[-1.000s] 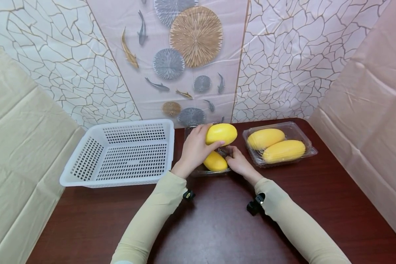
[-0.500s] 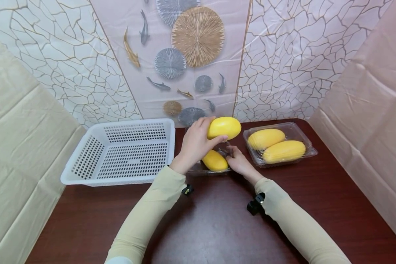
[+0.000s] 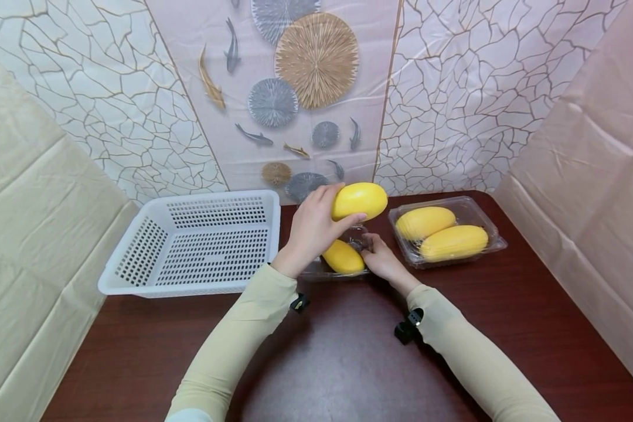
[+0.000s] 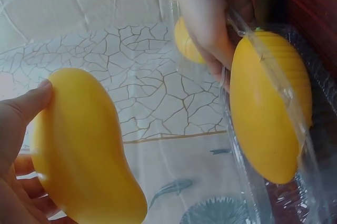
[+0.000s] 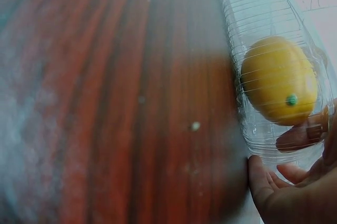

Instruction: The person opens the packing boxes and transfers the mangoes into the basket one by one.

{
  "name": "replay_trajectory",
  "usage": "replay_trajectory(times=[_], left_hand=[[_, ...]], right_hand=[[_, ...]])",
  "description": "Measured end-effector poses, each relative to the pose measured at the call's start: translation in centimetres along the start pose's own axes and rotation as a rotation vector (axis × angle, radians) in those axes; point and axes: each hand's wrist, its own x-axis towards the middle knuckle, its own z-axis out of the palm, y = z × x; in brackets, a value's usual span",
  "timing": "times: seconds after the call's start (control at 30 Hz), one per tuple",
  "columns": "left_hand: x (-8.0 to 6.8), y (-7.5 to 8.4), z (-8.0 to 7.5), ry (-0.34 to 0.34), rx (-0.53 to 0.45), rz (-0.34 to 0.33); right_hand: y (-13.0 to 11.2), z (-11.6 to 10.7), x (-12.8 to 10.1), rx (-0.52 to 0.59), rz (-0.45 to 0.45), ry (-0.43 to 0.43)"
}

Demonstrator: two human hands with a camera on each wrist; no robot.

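While the left hand (image 3: 308, 231) lifts one mango (image 3: 358, 201) clear above the open clear tray (image 3: 316, 271), its fingers and thumb are curled round the fruit, thumb on the near side, fingertips over the top. Left wrist view: same mango (image 4: 84, 147) seen close, thumb pad pressed on its upper left end, other fingers wrapped underneath.

A second mango (image 3: 343, 257) lies in the tray, directly below the lifted one. Right hand (image 3: 380, 258) grips the tray's right edge, w/ fingers curled over the rim & thumb outside; in the right wrist view the fingertips (image 5: 300, 137) show through the ribbed plastic wall (image 5: 263, 108), just beside the mango (image 5: 279, 79) inside, which carries a small green sticker.

Relative to the tray:
- white basket (image 3: 137, 275), perforated, stands just to its left, nearly touching.
- closed clear box (image 3: 493, 243) w/ two more mangoes (image 3: 443, 231) sits just to its right, a small gap between.
- brown table (image 3: 348, 363) bears all three containers.
- patterned wall sheet (image 3: 316, 58) (discs, fish) hangs behind.

Both forearms wear beige sleeves (image 3: 242, 334); black wrist straps show near the cuffs.
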Motion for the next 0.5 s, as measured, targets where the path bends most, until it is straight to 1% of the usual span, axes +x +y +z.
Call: replay_trajectory(times=[0.13, 0.27, 0.4, 0.5], left_hand=[[0.1, -0.1, -0.8, 0.009, 0.010, -0.011], [0.3, -0.5, -1.8, 0.024, 0.024, 0.000], [0.5, -1.1, -3.1, 0.043, 0.019, 0.014], [0.6, -1.7, -4.3, 0.060, 0.016, 0.006]], right_hand=[[0.0, 0.1, -0.1, 0.001, -0.005, 0.002], [0.0, 0.2, -0.1, 0.005, -0.006, 0.004], [0.1, 0.3, 0.1, 0.000, -0.007, 0.014], [0.2, 0.3, 0.1, 0.000, -0.013, 0.023]])
